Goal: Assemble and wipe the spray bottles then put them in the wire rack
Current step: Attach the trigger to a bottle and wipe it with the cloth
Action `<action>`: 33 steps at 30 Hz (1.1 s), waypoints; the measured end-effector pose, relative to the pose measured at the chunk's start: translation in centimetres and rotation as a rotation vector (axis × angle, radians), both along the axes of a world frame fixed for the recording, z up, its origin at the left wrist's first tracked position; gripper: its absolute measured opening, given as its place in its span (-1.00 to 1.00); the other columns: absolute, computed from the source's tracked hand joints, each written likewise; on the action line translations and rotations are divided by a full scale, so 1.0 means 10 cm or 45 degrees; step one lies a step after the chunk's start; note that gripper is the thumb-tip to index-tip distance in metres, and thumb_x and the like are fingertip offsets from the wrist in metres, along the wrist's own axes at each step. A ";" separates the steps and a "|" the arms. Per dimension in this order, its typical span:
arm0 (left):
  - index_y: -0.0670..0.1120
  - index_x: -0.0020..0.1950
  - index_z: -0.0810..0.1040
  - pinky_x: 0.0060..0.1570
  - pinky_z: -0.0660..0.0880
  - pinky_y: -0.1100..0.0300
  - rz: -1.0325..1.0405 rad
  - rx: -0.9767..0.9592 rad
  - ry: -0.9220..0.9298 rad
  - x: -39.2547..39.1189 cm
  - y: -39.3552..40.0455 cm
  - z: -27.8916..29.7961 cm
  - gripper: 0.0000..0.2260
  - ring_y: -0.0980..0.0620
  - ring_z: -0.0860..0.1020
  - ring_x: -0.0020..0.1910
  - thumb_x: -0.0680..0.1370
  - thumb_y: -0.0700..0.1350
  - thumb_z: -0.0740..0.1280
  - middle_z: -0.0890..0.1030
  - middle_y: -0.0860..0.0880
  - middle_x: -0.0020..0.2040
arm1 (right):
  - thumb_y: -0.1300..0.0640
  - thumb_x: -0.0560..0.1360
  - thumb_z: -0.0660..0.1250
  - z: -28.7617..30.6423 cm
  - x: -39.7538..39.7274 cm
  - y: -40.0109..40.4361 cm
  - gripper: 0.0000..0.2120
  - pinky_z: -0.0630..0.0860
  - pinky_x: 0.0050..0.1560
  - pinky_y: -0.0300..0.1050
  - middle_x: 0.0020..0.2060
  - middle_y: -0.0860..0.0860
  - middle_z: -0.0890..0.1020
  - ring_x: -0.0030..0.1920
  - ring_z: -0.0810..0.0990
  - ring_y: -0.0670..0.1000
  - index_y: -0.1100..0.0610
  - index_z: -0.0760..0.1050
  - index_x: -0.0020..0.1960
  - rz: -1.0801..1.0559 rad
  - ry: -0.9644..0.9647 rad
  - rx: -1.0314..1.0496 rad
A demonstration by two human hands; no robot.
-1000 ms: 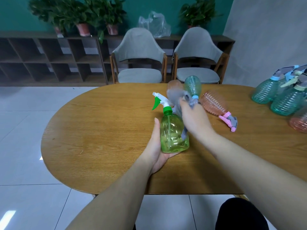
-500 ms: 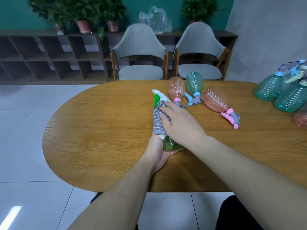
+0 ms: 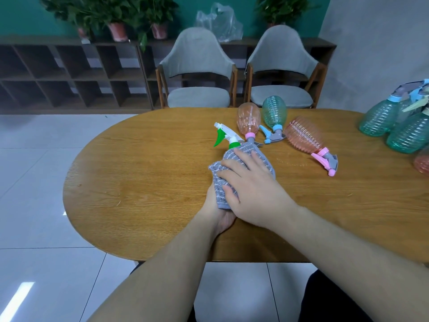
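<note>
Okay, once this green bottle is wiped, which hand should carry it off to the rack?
Left, probably. The left hand already cups the green bottle from below, while the right hand is pressing the cloth on it. No rack is in view.

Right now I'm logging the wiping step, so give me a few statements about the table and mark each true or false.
1. The right hand presses a grey cloth over the green spray bottle. True.
2. The left hand is off the table. False: it holds the bottle from beneath.
3. Three spray bottles lie on the wooden table beyond the hands. True.
4. The ribbed pink bottle stands upright. False: it lies on its side.
</note>
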State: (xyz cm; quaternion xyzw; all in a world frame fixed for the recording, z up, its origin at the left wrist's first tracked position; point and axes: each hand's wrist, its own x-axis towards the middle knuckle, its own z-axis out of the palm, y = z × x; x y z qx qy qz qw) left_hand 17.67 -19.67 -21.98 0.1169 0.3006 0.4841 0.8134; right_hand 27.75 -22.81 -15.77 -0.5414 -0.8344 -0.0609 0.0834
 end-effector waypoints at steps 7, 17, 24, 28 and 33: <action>-0.08 0.23 0.63 -0.17 0.69 0.05 -0.188 0.065 0.027 -0.02 -0.03 0.15 -0.38 -0.09 0.73 -0.10 0.58 0.41 0.15 0.73 -0.15 -0.01 | 0.02 0.64 0.08 -0.22 0.15 -0.22 -0.59 0.11 0.54 0.20 0.48 -0.04 0.37 0.57 0.15 0.11 0.01 0.39 0.45 0.104 0.070 0.110; -0.12 0.26 0.56 0.00 0.67 0.01 -0.078 0.156 0.106 0.03 -0.04 0.09 -0.65 -0.07 0.73 -0.03 0.71 0.09 0.15 0.74 -0.16 0.03 | -0.04 0.65 0.03 -0.20 0.13 -0.14 -0.53 0.07 0.56 0.09 0.55 -0.03 0.26 0.59 0.06 0.06 0.00 0.28 0.53 -0.044 0.245 0.098; -0.01 0.37 0.56 0.27 0.52 -0.25 -0.062 0.243 0.153 0.12 -0.02 0.10 -0.69 -0.18 0.62 0.27 0.70 0.01 0.17 0.67 -0.15 0.26 | 0.02 0.70 -0.01 0.11 0.02 0.18 -0.52 -0.02 0.57 0.12 0.61 -0.04 0.04 0.60 -0.10 0.07 0.01 0.08 0.60 -0.248 0.484 -0.157; -0.10 0.37 0.56 0.24 0.55 -0.22 -0.040 0.235 0.161 0.12 0.02 0.09 -0.66 -0.22 0.62 0.25 0.70 -0.02 0.13 0.66 -0.21 0.26 | 0.00 0.69 0.02 0.22 0.04 0.29 -0.54 0.01 0.55 -0.01 0.61 -0.07 0.05 0.59 0.02 0.07 -0.01 0.15 0.58 -0.278 0.466 -0.237; -0.15 0.23 0.61 0.14 0.58 -0.15 -0.065 0.221 0.196 0.09 0.01 0.08 -0.67 -0.15 0.69 0.03 0.70 -0.05 0.12 0.71 -0.21 0.10 | -0.03 0.67 0.06 0.19 0.03 0.30 -0.56 0.15 0.47 -0.03 0.60 -0.09 0.10 0.52 0.20 0.12 -0.07 0.26 0.54 -0.353 0.523 -0.311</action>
